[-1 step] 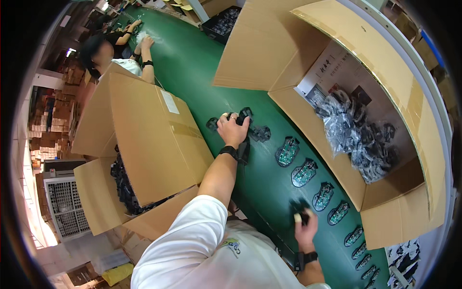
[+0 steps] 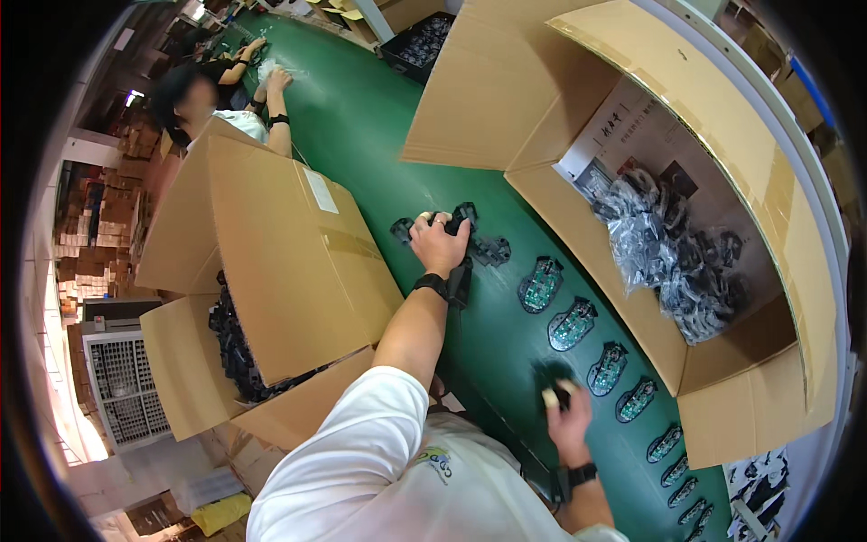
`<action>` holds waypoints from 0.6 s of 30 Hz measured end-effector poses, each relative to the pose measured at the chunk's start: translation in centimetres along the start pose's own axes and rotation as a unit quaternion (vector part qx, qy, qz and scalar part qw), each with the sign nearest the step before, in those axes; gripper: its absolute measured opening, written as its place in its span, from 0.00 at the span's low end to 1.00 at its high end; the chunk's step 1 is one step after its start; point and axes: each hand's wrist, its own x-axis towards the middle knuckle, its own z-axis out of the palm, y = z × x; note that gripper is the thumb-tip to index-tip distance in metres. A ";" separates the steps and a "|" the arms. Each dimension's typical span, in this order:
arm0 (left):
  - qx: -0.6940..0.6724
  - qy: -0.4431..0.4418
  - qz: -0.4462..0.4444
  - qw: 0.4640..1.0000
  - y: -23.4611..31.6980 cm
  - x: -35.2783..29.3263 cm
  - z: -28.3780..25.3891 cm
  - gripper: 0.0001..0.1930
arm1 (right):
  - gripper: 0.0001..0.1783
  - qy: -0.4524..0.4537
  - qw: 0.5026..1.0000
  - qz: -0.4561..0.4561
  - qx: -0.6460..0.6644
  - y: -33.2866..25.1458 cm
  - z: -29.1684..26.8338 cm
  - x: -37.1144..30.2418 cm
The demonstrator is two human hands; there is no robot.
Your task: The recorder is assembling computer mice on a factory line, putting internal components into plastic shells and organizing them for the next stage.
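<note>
My left hand reaches over the green bench with its fingers curled round a black plastic part. Other black plastic parts lie beside it, next to the fingers. Lower down, my right hand has thumb and fingers closed on a black part, which motion smears too much to show its exact kind. To the right of this hand, a curved row of black mouse-shaped bases with green circuit boards runs along the bench.
A large open carton at the right holds clear-bagged dark parts. Another carton, left of my arm, contains black parts. A black bin stands at the far end. A co-worker sits across at the upper left.
My right hand has shifted slightly up and left with the black part. My left hand stays almost in place over the black parts.
</note>
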 end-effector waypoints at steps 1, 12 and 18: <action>0.001 0.005 -0.001 1.000 0.1 0.0 -0.3 0.24 | 0.16 -0.026 0.997 -0.049 0.051 -1.4 1.4 3.3; -0.358 0.024 0.011 0.933 6.9 -3.9 -13.6 0.17 | 0.27 -0.150 0.984 -0.029 -0.088 -6.7 15.8 22.8; -0.444 -0.289 0.142 0.836 2.1 -11.5 -27.1 0.15 | 0.28 -0.037 0.987 -0.140 -0.073 -5.4 16.9 22.3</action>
